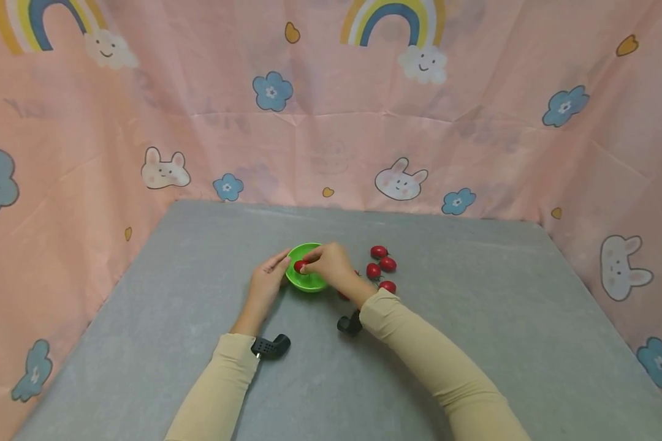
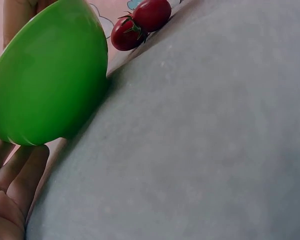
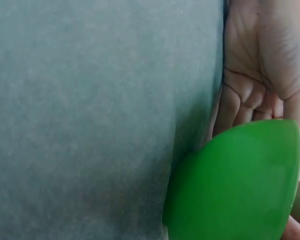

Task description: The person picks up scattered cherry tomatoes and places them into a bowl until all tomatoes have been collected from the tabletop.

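Note:
A small green bowl sits on the grey table, its outer wall filling much of the left wrist view. On its left side, my left hand holds it, thumb at the rim and fingers along the outside wall. From the right, my right hand reaches over the rim and pinches a red cherry tomato above the bowl's inside. Its fingers and wrist cover the bowl's right part. Just right of that hand lie several more cherry tomatoes with green stems, some partly hidden by the wrist.
The grey table stretches out around the bowl. A pink curtain with rainbows, flowers and rabbits hangs behind the table and along both sides. Black straps with wrist cameras sit at the cuffs of both beige sleeves.

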`<action>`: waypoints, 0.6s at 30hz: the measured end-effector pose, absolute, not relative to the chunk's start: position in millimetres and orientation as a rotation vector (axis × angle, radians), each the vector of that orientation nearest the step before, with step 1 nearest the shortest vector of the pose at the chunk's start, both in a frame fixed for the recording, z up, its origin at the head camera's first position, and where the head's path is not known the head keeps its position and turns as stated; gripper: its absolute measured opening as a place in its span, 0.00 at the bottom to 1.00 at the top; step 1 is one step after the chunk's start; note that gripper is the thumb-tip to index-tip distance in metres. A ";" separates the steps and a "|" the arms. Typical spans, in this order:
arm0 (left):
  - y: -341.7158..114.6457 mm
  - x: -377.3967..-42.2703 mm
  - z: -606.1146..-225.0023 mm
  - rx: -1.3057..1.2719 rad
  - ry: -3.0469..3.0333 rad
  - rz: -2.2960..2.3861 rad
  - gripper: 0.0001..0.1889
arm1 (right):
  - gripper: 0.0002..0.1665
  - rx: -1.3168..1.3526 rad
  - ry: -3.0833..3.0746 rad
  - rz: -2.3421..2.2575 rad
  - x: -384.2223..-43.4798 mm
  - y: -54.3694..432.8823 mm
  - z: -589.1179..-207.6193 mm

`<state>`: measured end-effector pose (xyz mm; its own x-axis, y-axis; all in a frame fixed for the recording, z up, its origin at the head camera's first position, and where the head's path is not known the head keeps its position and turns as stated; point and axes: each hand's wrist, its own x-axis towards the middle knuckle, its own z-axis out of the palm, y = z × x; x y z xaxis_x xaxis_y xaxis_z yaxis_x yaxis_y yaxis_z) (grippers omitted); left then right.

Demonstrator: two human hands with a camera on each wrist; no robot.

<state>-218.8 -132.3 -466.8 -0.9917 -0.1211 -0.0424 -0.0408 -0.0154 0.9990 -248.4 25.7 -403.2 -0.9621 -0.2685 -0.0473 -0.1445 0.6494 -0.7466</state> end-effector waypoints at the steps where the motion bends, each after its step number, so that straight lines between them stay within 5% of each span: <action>1: -132.3 -218.8 -466.6 0.178 -2.162 -2.196 0.21 | 0.14 -0.345 2.713 -1.197 -248.3 25.0 -403.6; 18: -131.5 -218.9 -466.7 0.158 -2.111 -2.236 0.21 | 0.14 -0.370 2.743 -1.064 -245.6 18.3 -404.0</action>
<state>-218.9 -131.5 -466.7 -0.9928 -0.1155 -0.0316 -0.0249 -0.0590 0.9979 -245.6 18.3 -404.0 -0.9536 -0.2920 -0.0737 -0.1659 0.7136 -0.6807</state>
